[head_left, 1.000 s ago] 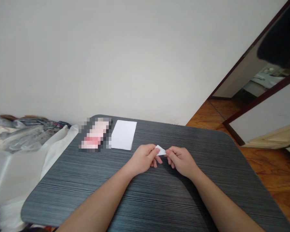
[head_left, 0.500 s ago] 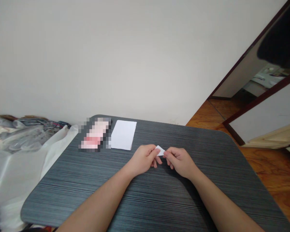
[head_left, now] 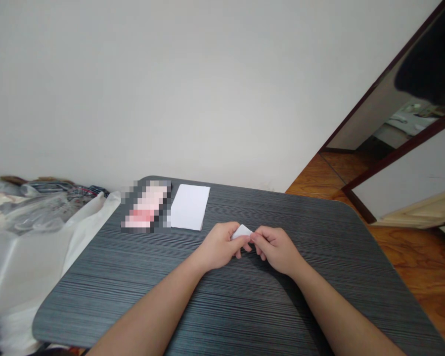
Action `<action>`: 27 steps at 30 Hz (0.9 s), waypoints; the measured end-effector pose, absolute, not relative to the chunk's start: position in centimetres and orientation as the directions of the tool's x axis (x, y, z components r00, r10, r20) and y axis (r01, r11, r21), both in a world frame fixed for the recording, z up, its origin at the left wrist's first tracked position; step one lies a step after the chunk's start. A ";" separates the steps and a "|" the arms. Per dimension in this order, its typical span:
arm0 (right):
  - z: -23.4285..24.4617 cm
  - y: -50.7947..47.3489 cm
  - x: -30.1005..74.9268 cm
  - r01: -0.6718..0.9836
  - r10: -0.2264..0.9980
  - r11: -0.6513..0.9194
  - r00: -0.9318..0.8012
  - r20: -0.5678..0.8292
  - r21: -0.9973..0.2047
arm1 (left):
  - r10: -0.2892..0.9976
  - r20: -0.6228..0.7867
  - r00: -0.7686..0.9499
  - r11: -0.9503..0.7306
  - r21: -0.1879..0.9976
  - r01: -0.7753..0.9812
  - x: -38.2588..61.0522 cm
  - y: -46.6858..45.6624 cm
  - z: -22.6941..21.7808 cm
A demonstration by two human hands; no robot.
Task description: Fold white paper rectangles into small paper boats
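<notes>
Between my two hands, above the dark table point(head_left: 152, 287), is a small folded piece of white paper point(head_left: 242, 231). My left hand point(head_left: 222, 245) is closed on its left and lower part, with the thumb lying across the front edge. The fingertips of my right hand point(head_left: 275, 247) pinch its right corner. My fingers cover part of the paper, so its full shape is hidden. A stack of white paper sheets point(head_left: 190, 206) lies flat on the table, beyond and to the left of my left hand.
A blurred-out pinkish flat object point(head_left: 146, 205) lies left of the paper stack. Clear plastic bags and cloth point(head_left: 40, 222) are heaped beyond the table's left edge. A pale wall point(head_left: 207, 89) rises behind the table. Wooden floor point(head_left: 411, 262) and a mirror-like panel point(head_left: 378, 104) are at the right.
My left thumb has moved right along the paper's lower edge, and more of the paper's left part shows above it. My right hand has barely moved.
</notes>
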State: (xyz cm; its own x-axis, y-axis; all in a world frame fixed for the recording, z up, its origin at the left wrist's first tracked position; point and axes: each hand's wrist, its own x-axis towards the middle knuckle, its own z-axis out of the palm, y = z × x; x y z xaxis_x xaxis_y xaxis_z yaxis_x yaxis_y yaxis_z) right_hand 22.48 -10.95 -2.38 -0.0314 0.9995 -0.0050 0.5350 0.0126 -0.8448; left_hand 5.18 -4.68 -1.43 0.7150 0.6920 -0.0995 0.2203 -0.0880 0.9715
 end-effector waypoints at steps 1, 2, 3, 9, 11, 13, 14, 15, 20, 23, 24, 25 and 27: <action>-2.4 -11.0 22.5 0.535 1.000 0.010 -0.030 -0.007 -0.845 | 0.689 -0.104 0.717 -0.083 0.972 0.221 5.2 -4.7 -1.4; -2.4 -11.0 22.4 0.536 1.000 0.008 -0.028 -0.008 -0.844 | 0.687 -0.109 0.718 -0.077 0.972 0.222 5.2 -4.7 -1.4; -2.5 -11.0 22.4 0.536 1.000 0.008 -0.029 -0.009 -0.844 | 0.686 -0.113 0.719 -0.072 0.973 0.221 5.2 -4.6 -1.5; -2.5 -10.9 22.5 0.540 0.999 0.032 -0.024 0.022 -0.841 | 0.687 -0.101 0.719 -0.060 0.979 0.195 5.3 -4.4 -1.9; -2.6 -10.9 22.6 0.537 1.000 0.025 -0.009 0.024 -0.843 | 0.687 -0.094 0.721 -0.059 0.981 0.184 5.3 -4.2 -2.1; -2.8 -10.9 22.7 0.529 1.000 0.014 0.005 0.019 -0.849 | 0.678 -0.108 0.727 -0.033 0.983 0.178 5.3 -4.2 -2.4; -2.9 -10.9 22.8 0.528 1.000 0.011 0.007 0.017 -0.849 | 0.675 -0.117 0.729 -0.019 0.984 0.176 5.3 -4.2 -2.5; -3.0 -10.9 22.8 0.527 1.000 0.009 0.007 0.014 -0.850 | 0.669 -0.126 0.732 -0.004 0.985 0.173 5.3 -4.2 -2.6; -3.2 -10.9 22.9 0.522 1.000 0.009 0.005 0.014 -0.853 | 0.661 -0.137 0.738 0.038 0.988 0.149 5.2 -4.2 -2.8; -3.1 -10.9 22.9 0.501 1.000 0.011 0.017 0.022 -0.865 | 0.669 -0.130 0.732 0.038 0.989 0.141 5.2 -4.1 -2.7; -3.1 -10.9 23.0 0.491 1.000 0.010 0.020 0.023 -0.871 | 0.671 -0.131 0.730 0.042 0.989 0.139 5.2 -4.1 -2.7; -3.1 -10.9 23.0 0.482 0.999 0.009 0.023 0.023 -0.876 | 0.671 -0.135 0.729 0.049 0.989 0.138 5.2 -4.1 -2.7; -3.1 -10.9 23.0 0.472 0.999 0.006 0.025 0.021 -0.881 | 0.669 -0.143 0.730 0.068 0.989 0.132 5.2 -4.1 -2.7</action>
